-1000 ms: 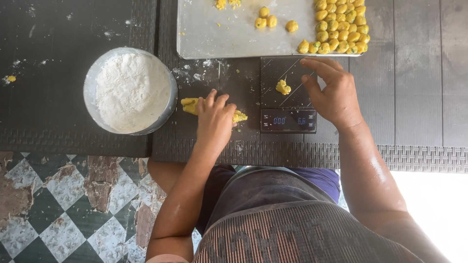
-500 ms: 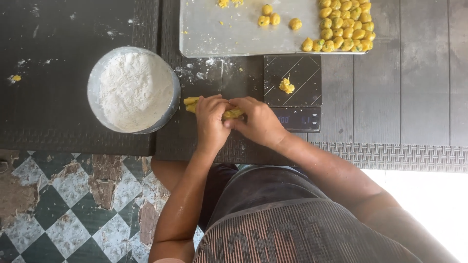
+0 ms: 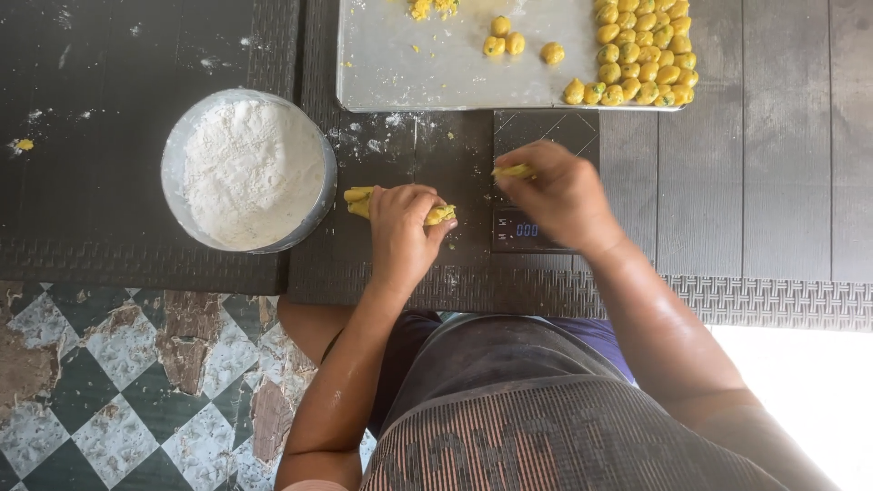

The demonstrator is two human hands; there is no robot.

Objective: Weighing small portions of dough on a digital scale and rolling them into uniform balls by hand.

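My left hand [image 3: 400,232] rests closed over a yellow dough roll [image 3: 359,200] lying on the dark table; both ends of the roll stick out from under it. My right hand [image 3: 559,195] pinches a small yellow dough piece [image 3: 512,170] at its fingertips, above a small black kitchen scale [image 3: 546,136] with a lit blue display. The hand covers most of the scale's platform.
A round metal bowl of white flour [image 3: 250,171] stands to the left of the roll. A metal tray [image 3: 427,68] at the far edge holds several yellow dough balls [image 3: 641,55]. Flour specks dot the table. Checkered floor tiles [image 3: 100,391] lie below the table's edge.
My right hand went from the scale to the dough roll beside my left hand, then came back over the scale holding a small pinched-off piece. My left hand stayed on the roll.
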